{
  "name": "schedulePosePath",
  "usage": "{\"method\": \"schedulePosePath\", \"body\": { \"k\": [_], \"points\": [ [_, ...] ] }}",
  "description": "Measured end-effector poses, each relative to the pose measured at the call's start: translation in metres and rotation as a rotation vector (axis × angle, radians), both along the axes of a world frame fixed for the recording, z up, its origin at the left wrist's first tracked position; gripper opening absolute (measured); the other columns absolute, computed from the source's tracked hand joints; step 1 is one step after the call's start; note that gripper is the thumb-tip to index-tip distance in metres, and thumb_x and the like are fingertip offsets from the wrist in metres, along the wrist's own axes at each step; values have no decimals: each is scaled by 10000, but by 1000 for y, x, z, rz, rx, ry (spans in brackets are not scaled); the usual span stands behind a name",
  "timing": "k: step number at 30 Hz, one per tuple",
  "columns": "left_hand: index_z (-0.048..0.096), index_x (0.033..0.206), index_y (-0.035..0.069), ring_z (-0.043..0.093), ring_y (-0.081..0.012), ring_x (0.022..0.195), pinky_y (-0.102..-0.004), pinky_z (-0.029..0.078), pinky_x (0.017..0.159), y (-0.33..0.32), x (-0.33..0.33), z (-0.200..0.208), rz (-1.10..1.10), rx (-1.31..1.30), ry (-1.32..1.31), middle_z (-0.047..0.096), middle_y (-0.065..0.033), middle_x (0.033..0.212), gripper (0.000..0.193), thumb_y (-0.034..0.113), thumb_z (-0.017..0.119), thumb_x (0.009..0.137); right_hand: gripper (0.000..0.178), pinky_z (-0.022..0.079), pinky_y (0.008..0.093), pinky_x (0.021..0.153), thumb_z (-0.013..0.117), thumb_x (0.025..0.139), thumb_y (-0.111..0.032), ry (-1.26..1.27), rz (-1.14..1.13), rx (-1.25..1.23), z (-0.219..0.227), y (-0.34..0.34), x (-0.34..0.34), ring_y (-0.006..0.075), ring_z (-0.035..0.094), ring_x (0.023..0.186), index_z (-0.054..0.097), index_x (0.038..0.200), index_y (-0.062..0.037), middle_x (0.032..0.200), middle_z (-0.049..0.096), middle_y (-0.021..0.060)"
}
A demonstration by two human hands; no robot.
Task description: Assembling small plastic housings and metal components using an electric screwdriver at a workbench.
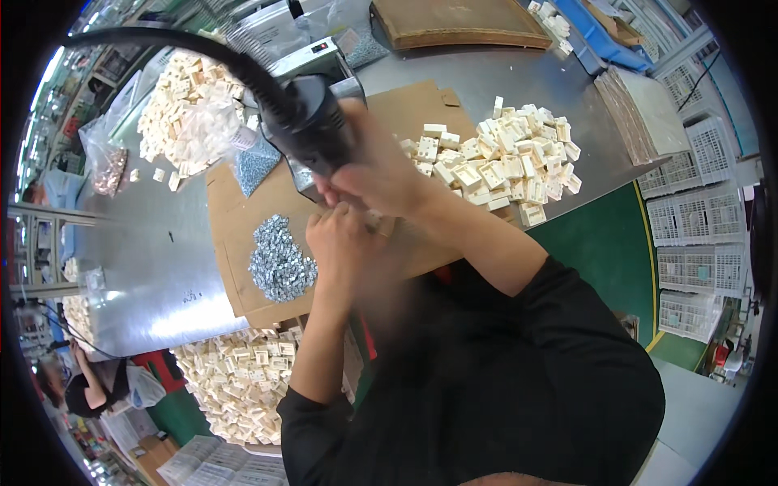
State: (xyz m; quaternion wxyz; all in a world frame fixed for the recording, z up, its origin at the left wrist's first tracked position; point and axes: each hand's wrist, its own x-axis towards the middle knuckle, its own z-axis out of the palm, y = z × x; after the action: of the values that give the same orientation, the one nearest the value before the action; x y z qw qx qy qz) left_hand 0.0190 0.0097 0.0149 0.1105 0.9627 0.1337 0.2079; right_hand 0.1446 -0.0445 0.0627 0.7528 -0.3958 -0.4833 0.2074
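Observation:
A black power screwdriver [312, 121] with a thick black cable is gripped in my right hand [385, 166], the fingers wrapped round its body. Just below it, my left hand [340, 247] has its fingers curled together over the cardboard sheet [231, 223]. Whatever the left fingers hold is hidden behind the hands. To the left of that hand lies a heap of small silvery metal pieces [279, 263]. Cream plastic housings [515, 158] are piled to the right of my right hand. A metal machine [308, 182] sits partly hidden behind the screwdriver.
More cream parts [186, 113] are heaped at the far left, near a bag of bluish small pieces [255, 166]. A full box of cream parts [239, 381] stands below the table edge. White crates [697, 215] line the right side. Another person [97, 385] is at lower left.

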Motion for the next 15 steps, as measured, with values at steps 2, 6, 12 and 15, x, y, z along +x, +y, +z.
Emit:
{"method": "schedulePosePath", "body": {
  "k": [2,6,12,15],
  "points": [
    [707,857,92,649,-307,670,-411,489,639,6,-14,-1,36,10,42,679,-90,742,316,366,784,720,553,504,262,663,628,948,-358,-6,-61,-41,3,-16,12,110,617,743,453,1362,-36,920,630,63],
    [702,803,63,610,-252,586,-372,439,522,14,-97,8,286,-165,-300,658,-91,695,305,343,809,747,361,529,290,787,609,962,-314,-344,-514,-520,13,-78,79,123,645,868,642,1214,-58,910,672,65],
    [713,911,45,670,-200,720,-326,493,530,36,-246,-8,1050,156,357,687,-105,867,412,441,763,811,245,514,433,820,633,888,-206,-971,-374,-1021,-32,-92,138,387,635,904,706,1050,-36,991,678,202],
    [713,997,24,665,-226,822,-335,513,642,28,-224,1,1022,22,256,691,-122,975,337,317,752,834,209,503,431,775,636,887,-156,-992,-393,-1192,-34,-87,149,395,614,854,685,968,31,950,666,182]
  ]
}}
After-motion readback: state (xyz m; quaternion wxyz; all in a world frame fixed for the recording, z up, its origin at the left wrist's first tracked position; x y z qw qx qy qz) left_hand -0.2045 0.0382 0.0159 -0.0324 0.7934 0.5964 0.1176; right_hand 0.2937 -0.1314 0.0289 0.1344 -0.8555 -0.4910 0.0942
